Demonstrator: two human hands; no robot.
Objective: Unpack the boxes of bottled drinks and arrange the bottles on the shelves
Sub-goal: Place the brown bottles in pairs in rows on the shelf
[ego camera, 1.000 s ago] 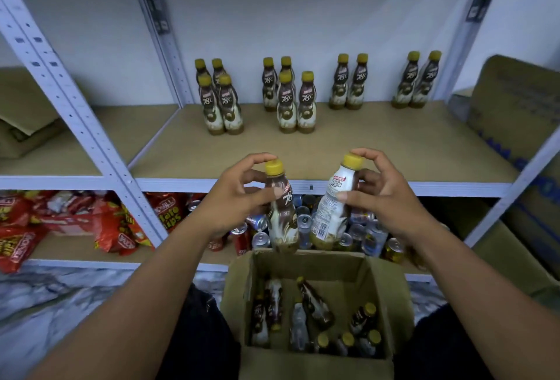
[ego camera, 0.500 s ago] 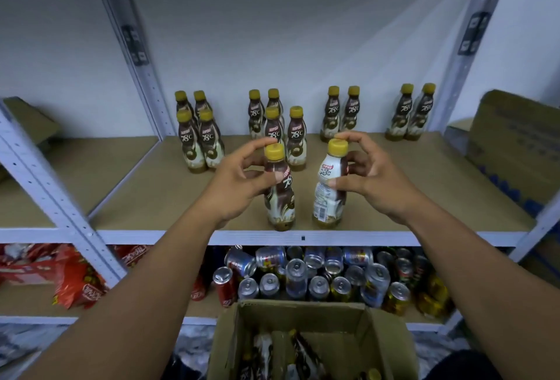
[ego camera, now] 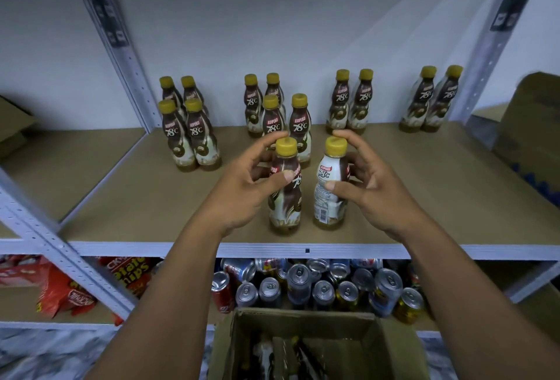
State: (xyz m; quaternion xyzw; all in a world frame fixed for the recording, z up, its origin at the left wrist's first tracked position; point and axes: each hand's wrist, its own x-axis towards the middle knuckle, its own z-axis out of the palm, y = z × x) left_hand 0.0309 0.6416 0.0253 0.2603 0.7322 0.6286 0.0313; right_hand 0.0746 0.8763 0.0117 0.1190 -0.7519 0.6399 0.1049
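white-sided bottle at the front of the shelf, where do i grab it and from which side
Grip the white-sided bottle at its narrow upper body just under the yellow cap, coming from its right, where the right hand is. It stands upright, and the left-hand bottle crowds its left.

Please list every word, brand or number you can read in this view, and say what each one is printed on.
"KOPIKO 78°C": standing shelf bottle, and the white-sided bottle at the right hand.
"78°C", part hidden: bottle at the left hand.
"...etato ...hips", cut off: red snack bag on the lower shelf.
Upside-down logo on another red bag: unreadable.
Can labels and the white-sided bottle's small print: too blurred.
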